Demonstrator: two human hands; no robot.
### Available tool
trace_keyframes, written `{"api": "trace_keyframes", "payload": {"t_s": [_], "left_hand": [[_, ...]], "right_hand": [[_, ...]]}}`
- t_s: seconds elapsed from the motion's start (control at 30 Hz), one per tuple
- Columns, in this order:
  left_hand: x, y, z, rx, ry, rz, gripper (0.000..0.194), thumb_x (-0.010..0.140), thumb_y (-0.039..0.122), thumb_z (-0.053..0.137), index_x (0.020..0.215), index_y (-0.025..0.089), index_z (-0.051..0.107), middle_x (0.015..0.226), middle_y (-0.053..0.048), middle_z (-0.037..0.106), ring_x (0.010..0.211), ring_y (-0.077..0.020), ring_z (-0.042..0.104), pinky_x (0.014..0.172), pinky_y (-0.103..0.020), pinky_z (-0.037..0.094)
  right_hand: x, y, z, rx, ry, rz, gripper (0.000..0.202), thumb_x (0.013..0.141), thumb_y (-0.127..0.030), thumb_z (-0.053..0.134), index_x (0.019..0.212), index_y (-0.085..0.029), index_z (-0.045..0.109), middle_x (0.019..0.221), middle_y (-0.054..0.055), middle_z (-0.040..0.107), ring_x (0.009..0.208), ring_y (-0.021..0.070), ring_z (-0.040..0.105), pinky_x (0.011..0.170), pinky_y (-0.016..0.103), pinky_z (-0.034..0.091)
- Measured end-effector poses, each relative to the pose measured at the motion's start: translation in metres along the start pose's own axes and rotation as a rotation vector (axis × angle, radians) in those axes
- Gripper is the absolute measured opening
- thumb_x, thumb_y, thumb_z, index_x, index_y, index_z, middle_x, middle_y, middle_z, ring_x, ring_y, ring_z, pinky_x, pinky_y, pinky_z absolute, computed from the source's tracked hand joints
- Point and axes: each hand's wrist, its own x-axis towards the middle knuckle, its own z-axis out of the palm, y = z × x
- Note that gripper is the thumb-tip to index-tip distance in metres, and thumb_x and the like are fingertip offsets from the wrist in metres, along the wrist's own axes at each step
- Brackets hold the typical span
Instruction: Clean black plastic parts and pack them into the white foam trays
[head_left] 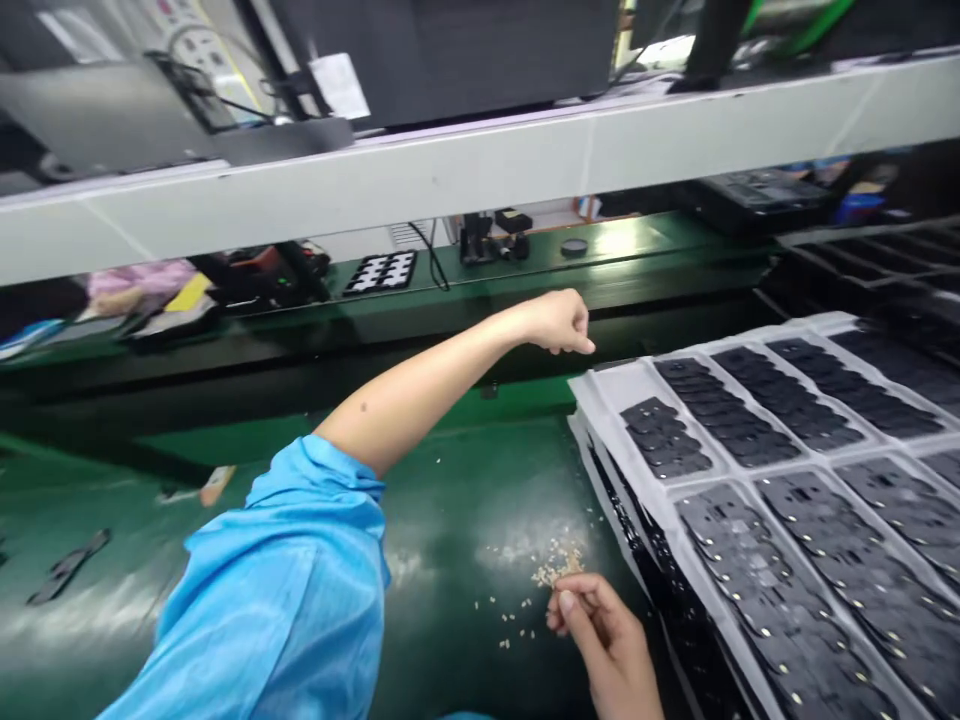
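My left arm, in a blue sleeve, reaches forward across the bench. At its end my left hand [561,322] is closed, fingers curled in, in the air near the far left corner of the white tray [616,379]. Whatever it may hold is hidden. My right hand [600,628] is pinched, thumb against fingers, right at a loose pile of tiny pale pieces [559,562] on the green bench. I cannot make out what is between its fingertips. Rows of flat black parts [817,545], several with small shiny spots along one edge, lie in the tray's compartments.
More trays are stacked beneath the white one. A pale shelf beam [450,180] crosses above the bench. Behind it stand a black-and-white tray [381,271], a round black disc [574,247] and cables. A dark tool [71,568] lies on the green bench [450,490] at left.
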Motion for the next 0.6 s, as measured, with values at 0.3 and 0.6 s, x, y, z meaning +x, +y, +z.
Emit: {"api": "trace_keyframes", "payload": {"t_s": [0.3, 0.6], "left_hand": [[-0.181, -0.235, -0.054, -0.015, 0.266, -0.83, 0.03, 0.1, 0.038, 0.071, 0.115, 0.012, 0.071, 0.111, -0.009, 0.074, 0.095, -0.0212, 0.073, 0.084, -0.038, 0.061], [-0.277, -0.351, -0.012, 0.042, 0.57, -1.268, 0.04, 0.102, 0.037, 0.069, 0.136, 0.016, 0.063, 0.136, -0.013, 0.065, 0.117, -0.0272, 0.068, 0.098, -0.048, 0.061]], "right_hand": [[0.025, 0.005, 0.01, -0.28, -0.158, 0.002, 0.045, 0.085, -0.062, 0.08, 0.101, -0.021, 0.08, 0.082, 0.009, 0.076, 0.076, 0.0252, 0.074, 0.071, 0.03, 0.062], [0.107, -0.041, 0.079, -0.716, -0.283, -0.286, 0.045, 0.091, -0.062, 0.066, 0.108, -0.022, 0.077, 0.095, 0.01, 0.082, 0.085, 0.0253, 0.08, 0.073, 0.03, 0.066]]}}
